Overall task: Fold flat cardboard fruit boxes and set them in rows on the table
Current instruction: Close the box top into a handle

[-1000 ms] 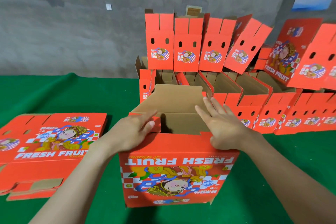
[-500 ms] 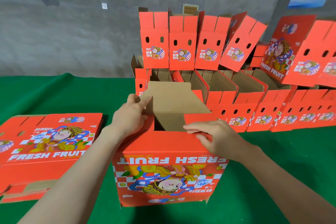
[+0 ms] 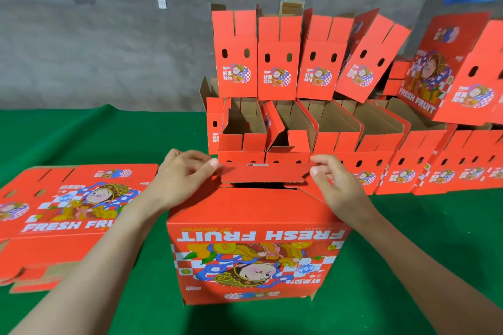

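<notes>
Fingers point(image 3: 202, 165) now pinch flap point(image 3: 265, 174) (folded down)

Both bare forearms reach in from the bottom corners and converge toward the middle. The left forearm point(image 3: 95, 266) rises from the lower left with a straight wrist. The left hand point(image 3: 187, 179) lies back-up, its curled fingers point(image 3: 211, 164) pinching the left end of a red flap point(image 3: 265, 173). The right forearm point(image 3: 422, 266) comes in from the lower right. The right hand point(image 3: 334, 185) mirrors the left, knuckles up, with thumb and curled fingers pinching the flap's right end. The two hands sit level, well apart, facing each other.
</notes>
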